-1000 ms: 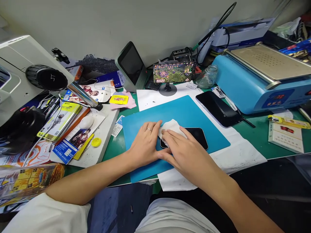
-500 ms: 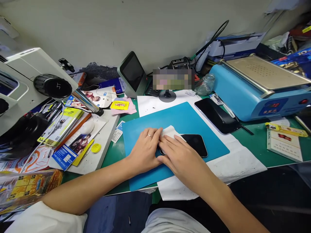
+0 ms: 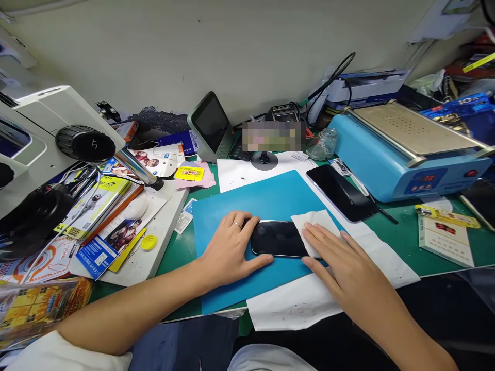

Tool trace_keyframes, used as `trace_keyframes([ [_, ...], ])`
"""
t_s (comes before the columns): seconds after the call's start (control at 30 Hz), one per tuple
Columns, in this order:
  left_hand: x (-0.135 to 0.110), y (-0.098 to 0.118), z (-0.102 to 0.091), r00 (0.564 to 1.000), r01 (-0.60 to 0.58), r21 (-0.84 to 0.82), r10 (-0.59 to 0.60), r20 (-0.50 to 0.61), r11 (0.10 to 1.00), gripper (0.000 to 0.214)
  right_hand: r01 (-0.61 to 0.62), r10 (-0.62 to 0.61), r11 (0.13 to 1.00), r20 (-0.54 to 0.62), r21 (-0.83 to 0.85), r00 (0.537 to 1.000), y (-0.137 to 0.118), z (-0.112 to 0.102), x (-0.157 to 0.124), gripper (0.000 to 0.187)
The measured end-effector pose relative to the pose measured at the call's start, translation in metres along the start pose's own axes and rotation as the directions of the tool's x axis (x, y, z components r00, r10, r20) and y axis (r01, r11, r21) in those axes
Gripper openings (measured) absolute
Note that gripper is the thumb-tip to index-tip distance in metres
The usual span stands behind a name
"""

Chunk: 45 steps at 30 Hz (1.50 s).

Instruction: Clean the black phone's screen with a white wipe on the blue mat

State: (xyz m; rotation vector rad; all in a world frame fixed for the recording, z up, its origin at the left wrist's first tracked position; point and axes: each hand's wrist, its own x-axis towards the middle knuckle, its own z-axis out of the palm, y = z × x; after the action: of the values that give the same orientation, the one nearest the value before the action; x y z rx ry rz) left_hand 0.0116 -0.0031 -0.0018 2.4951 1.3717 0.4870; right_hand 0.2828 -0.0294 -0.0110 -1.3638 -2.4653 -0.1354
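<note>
A black phone (image 3: 276, 238) lies screen up on a blue mat (image 3: 266, 203). My left hand (image 3: 228, 250) rests on the mat and braces the phone's left end, thumb along its near edge, fingers spread, a ring on one finger. My right hand (image 3: 338, 257) lies flat with fingers stretched over a white wipe (image 3: 313, 224), pressing it on the phone's right end.
A second black phone (image 3: 340, 190) lies right of the mat on white paper (image 3: 301, 299). A blue machine (image 3: 406, 149) stands at right, a microscope (image 3: 50, 134) and leaflets at left. Behind the mat are a small grey screen (image 3: 209, 126), a phone on a stand and a glass jar (image 3: 323, 144).
My right hand has slid the wipe from the phone's left end to its right end, baring most of the screen. My left hand stayed by the left end.
</note>
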Motion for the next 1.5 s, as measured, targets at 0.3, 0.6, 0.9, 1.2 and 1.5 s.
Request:
trace_keyframes([
  [0.3,-0.001,-0.001,0.000,1.000,-0.005,0.001,0.005,-0.004,1.000,0.062,0.016,-0.026,0.991,-0.077,-0.132,0.997,-0.026,0.008,-0.007,0.058],
  [0.6,-0.001,-0.001,0.002,1.000,-0.004,0.013,0.004,-0.005,1.000,0.062,0.028,-0.036,0.988,-0.050,-0.152,0.998,-0.034,-0.005,-0.017,0.056],
  [0.9,-0.002,-0.001,0.001,1.000,-0.007,0.023,0.007,-0.005,1.000,0.062,0.119,-0.135,0.985,-0.123,-0.129,0.983,-0.020,0.012,-0.011,0.040],
  [1.2,-0.001,-0.002,0.003,1.000,-0.014,0.009,0.014,-0.027,1.000,0.060,0.076,-0.082,0.994,-0.072,-0.080,0.994,-0.039,0.002,0.010,0.046],
  [1.5,-0.001,-0.001,0.003,1.000,-0.012,0.002,0.012,-0.024,1.000,0.060,0.091,-0.091,0.996,-0.094,-0.004,0.991,-0.061,0.007,0.017,0.048],
])
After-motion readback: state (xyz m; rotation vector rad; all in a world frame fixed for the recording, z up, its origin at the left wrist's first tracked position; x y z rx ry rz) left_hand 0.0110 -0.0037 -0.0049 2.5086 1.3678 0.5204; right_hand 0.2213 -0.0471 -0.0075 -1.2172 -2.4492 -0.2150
